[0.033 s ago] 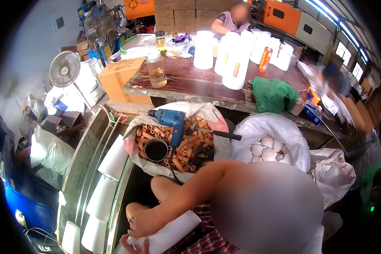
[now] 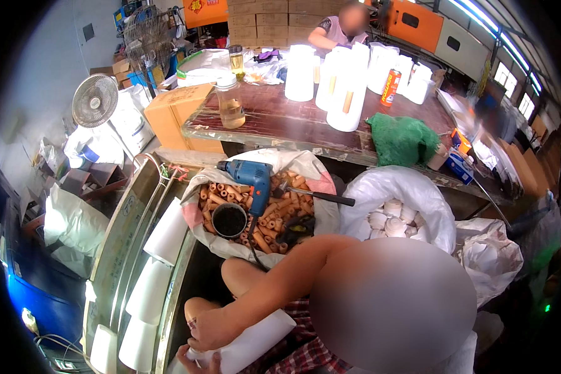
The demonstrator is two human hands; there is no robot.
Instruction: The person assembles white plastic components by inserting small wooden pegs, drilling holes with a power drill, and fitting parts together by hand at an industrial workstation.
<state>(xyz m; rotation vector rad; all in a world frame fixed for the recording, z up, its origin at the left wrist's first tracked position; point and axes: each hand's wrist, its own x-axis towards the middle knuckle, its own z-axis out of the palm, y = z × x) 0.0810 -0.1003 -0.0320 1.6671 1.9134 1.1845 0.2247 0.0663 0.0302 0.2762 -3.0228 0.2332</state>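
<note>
A smooth white tapered tube (image 2: pixel 255 343) lies slantwise across my lap, over plaid shorts. Its near-left end is between my two hands. My left hand (image 2: pixel 196 363) comes in at the lower edge, its fingers curled round that end. Just above it, my right hand (image 2: pixel 209 327) is closed in a fist against the same end; whatever its fingers pinch is hidden. More white tapered tubes (image 2: pixel 151 288) rest in a row in the long wooden trough (image 2: pixel 109 274) to the left of my hands.
Ahead, a sack (image 2: pixel 323 224) of tan tubes bears a blue power drill (image 2: pixel 255 177), a hammer (image 2: pixel 330 198) and a dark-filled cup (image 2: pixel 229 221). Beside it stands a bag (image 2: pixel 427 193) of white caps. A co-worker (image 2: pixel 340 34) sits behind the table (image 2: pixel 262 115), among upright white containers (image 2: pixel 300 75).
</note>
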